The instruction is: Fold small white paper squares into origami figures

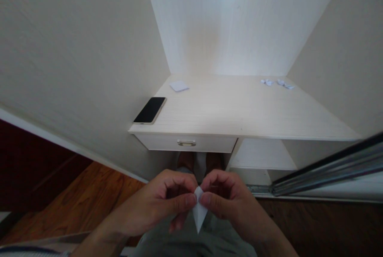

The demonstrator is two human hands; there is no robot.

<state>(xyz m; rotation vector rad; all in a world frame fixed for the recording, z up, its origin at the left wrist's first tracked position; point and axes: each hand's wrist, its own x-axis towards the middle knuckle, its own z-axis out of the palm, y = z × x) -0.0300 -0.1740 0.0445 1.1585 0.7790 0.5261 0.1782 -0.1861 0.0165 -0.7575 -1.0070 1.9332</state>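
My left hand [161,203] and my right hand [229,199] meet low in the view, in front of the shelf edge. Both pinch a small folded piece of white paper [199,213] between thumb and fingers at its top. The paper tapers to a point that hangs downward between the hands. My fingers are curled closed around its upper part, which is partly hidden.
A pale wooden shelf [239,109] sits in an alcove, with a drawer [186,143] under it. On it lie a black phone [150,110] at the left edge, a white paper square [178,85] behind it, and small folded paper pieces [278,83] at the back right. A sliding-door rail [326,171] crosses right.
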